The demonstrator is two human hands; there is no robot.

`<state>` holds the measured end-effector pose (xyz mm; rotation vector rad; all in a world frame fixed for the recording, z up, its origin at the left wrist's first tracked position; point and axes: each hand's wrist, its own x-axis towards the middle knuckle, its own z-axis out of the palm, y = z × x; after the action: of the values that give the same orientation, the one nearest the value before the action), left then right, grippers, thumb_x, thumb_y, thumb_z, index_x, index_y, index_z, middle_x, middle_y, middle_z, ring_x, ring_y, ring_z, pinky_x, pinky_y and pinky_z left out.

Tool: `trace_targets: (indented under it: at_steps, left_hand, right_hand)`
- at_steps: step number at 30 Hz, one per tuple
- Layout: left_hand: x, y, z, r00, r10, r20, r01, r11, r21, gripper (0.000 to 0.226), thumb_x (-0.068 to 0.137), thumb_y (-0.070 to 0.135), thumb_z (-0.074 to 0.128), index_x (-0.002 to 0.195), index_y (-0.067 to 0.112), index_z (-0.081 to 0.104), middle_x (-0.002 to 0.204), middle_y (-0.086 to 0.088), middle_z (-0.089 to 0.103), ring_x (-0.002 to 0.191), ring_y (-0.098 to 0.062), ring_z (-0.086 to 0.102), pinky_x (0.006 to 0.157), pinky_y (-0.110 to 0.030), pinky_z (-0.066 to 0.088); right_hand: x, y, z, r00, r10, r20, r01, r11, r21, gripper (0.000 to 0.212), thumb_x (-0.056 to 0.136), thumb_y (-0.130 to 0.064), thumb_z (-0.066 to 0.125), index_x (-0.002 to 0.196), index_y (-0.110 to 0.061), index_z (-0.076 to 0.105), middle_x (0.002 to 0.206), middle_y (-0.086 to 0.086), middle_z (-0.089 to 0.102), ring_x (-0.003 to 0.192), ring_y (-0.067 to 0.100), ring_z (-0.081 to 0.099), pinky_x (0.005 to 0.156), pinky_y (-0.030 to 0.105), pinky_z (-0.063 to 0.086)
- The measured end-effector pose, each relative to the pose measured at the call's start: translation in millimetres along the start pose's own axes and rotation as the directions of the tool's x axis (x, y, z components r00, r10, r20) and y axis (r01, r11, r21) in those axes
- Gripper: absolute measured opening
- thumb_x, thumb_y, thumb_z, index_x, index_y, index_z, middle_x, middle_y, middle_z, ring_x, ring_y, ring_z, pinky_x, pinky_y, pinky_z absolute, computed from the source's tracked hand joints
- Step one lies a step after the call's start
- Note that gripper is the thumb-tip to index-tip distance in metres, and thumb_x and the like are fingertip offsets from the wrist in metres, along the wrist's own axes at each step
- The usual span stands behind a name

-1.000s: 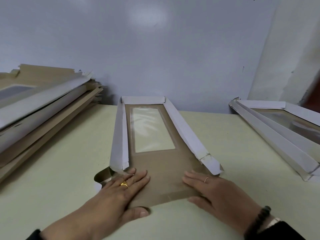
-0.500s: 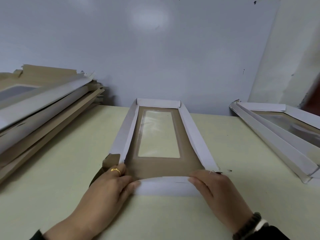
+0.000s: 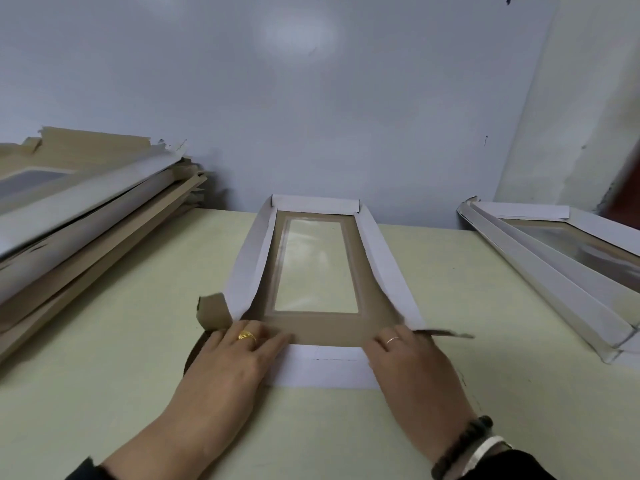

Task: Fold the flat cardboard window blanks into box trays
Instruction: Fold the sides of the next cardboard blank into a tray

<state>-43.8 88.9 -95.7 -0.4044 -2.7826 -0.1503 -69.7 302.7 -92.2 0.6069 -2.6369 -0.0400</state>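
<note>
A brown cardboard window blank point(image 3: 329, 327) with a clear film window point(image 3: 317, 265) lies on the table in front of me. Its two long white side walls and its far end wall stand raised. The near end flap point(image 3: 322, 367) is lifted and shows its white outer face. My left hand point(image 3: 235, 362) grips that flap's left end, with the fingers over its top edge onto the brown inside. My right hand point(image 3: 412, 365) grips the right end the same way. A brown corner tab point(image 3: 211, 311) sticks out at the left, and another tab point(image 3: 446, 332) at the right.
A tall stack of flat blanks point(image 3: 86, 216) fills the table's left side. Folded trays point(image 3: 561, 258) lie nested at the right. The pale table point(image 3: 104, 358) ends at a grey-blue wall just behind the blank.
Both hands went from pressing flat on the blank's near end to lifting the near flap. Its white outer face has turned up toward me. The side walls stand more upright.
</note>
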Motion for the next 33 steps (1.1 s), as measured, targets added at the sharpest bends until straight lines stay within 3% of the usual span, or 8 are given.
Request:
trace_targets:
  at_steps: [3,5,10,18,22,26,30,33]
  left_hand:
    - [6,6,6,0.995,0.091,0.051,-0.086,0.992,-0.097,0.064,0.078,0.022,0.014,0.125,0.035,0.055,0.127,0.008,0.052,0.120,-0.008,0.049,0.097,-0.018,0.039]
    - [10,9,11,0.987,0.133,0.092,-0.113,0.973,-0.200,0.052,0.089,0.015,0.024,0.130,0.031,0.052,0.139,0.007,0.044,0.128,-0.006,0.040,0.105,-0.014,0.027]
    - [7,-5,24,0.987,0.093,0.132,-0.042,0.938,-0.345,0.050,0.090,0.050,0.047,0.137,0.038,0.038,0.140,0.024,0.028,0.126,0.008,0.025,0.098,0.001,0.010]
    - [2,-21,7,0.998,-0.029,0.060,0.049,0.925,-0.377,0.046,0.082,0.057,0.040,0.112,0.032,0.064,0.088,0.022,0.039,0.088,0.007,0.040,0.073,-0.008,0.033]
    - [4,-16,3,0.996,-0.090,-0.023,0.082,0.964,-0.252,0.044,0.094,0.054,0.032,0.102,0.029,0.066,0.085,0.016,0.051,0.084,-0.003,0.050,0.074,-0.024,0.044]
    - [12,-3,2,0.995,-0.006,-0.104,0.002,0.999,-0.037,0.026,0.083,0.020,0.044,0.086,0.021,0.070,0.062,0.008,0.056,0.059,-0.014,0.058,0.052,-0.018,0.045]
    - [20,9,9,0.996,-0.086,0.013,0.086,0.996,0.015,0.070,0.085,0.054,0.011,0.124,0.017,0.056,0.103,0.002,0.061,0.101,-0.019,0.059,0.084,-0.032,0.047]
    - [27,5,25,0.985,-0.141,0.096,0.141,0.990,0.015,0.091,0.070,0.070,-0.015,0.148,0.027,0.004,0.146,0.009,0.028,0.139,-0.010,0.014,0.109,-0.029,0.016]
  right_hand:
    - [-2,-16,11,0.998,-0.057,0.031,0.055,0.996,0.067,0.028,0.059,-0.006,0.040,0.060,-0.018,0.066,0.054,-0.002,0.059,0.050,0.012,0.058,0.042,0.017,0.029]
    - [0,-23,15,0.996,-0.087,0.023,0.080,0.974,0.212,0.017,0.064,-0.013,0.061,0.074,-0.021,0.072,0.069,-0.005,0.067,0.062,0.008,0.064,0.046,0.014,0.043]
    - [3,-1,22,0.970,-0.126,0.205,-0.004,0.844,0.537,0.050,0.090,-0.046,0.050,0.137,-0.031,0.041,0.142,-0.021,0.033,0.129,-0.006,0.026,0.107,0.013,0.020]
    - [-4,32,18,0.996,-0.018,0.086,-0.041,0.762,0.646,0.020,0.087,-0.028,0.061,0.103,-0.019,0.070,0.094,-0.019,0.055,0.093,-0.004,0.050,0.085,0.014,0.039]
    - [0,27,13,0.998,0.019,0.062,-0.050,0.841,0.539,0.026,0.093,-0.030,0.051,0.068,-0.028,0.057,0.070,-0.014,0.043,0.074,0.005,0.045,0.071,0.023,0.039]
    - [9,21,14,0.997,0.073,0.003,-0.068,0.919,0.388,0.024,0.096,-0.031,0.044,0.102,-0.021,0.065,0.088,-0.008,0.063,0.089,0.014,0.056,0.076,0.029,0.045]
    - [17,12,14,0.998,0.048,-0.031,-0.039,0.972,0.232,0.028,0.065,-0.007,0.079,0.090,-0.018,0.073,0.057,-0.001,0.060,0.055,0.019,0.059,0.049,0.023,0.046]
    - [20,5,19,0.995,-0.012,-0.096,0.028,0.986,0.164,0.048,0.050,-0.001,0.081,0.094,-0.019,0.073,0.068,-0.004,0.066,0.062,0.016,0.063,0.067,0.029,0.050]
